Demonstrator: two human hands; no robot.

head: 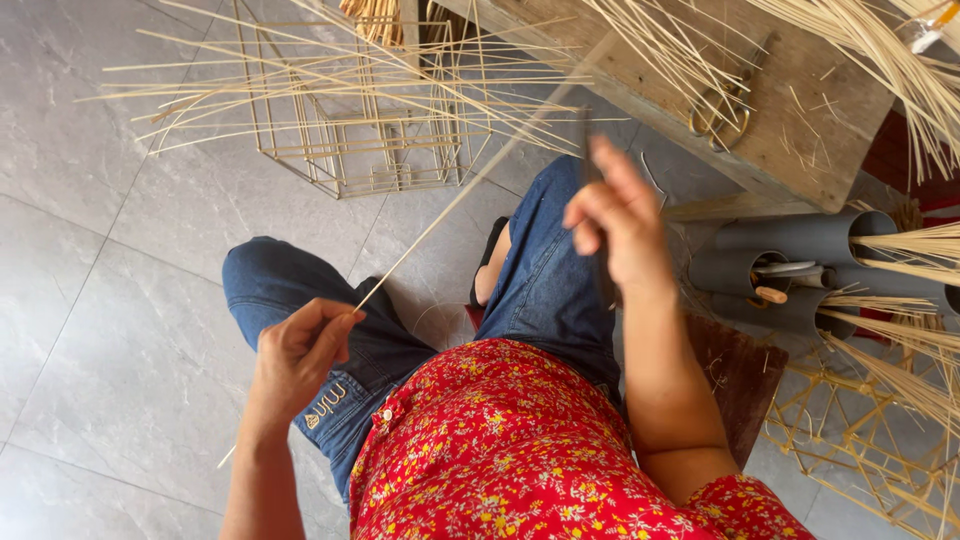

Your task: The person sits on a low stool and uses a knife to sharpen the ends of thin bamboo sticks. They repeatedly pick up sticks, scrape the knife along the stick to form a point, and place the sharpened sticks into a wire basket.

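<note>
Pale straw-coloured bamboo strip (440, 205), red blouse (500, 450) with yellow and white flowers, blue denim jeans (290, 285), grey marbled floor tiles (90, 300), grey pipes (800, 240)

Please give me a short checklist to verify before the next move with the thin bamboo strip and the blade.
1. Left hand pinches the bamboo strip: ok.
2. Right hand grips the dark blade: ok.
3. Blade touching the strip: cannot tell, motion blur.
4. Strip's far end free of the bamboo frame on the floor: cannot tell, it runs among loose strips.
5. Blade edge turned away from the fingers: cannot tell.
6. Knees below the strip covered by jeans: ok.
</note>
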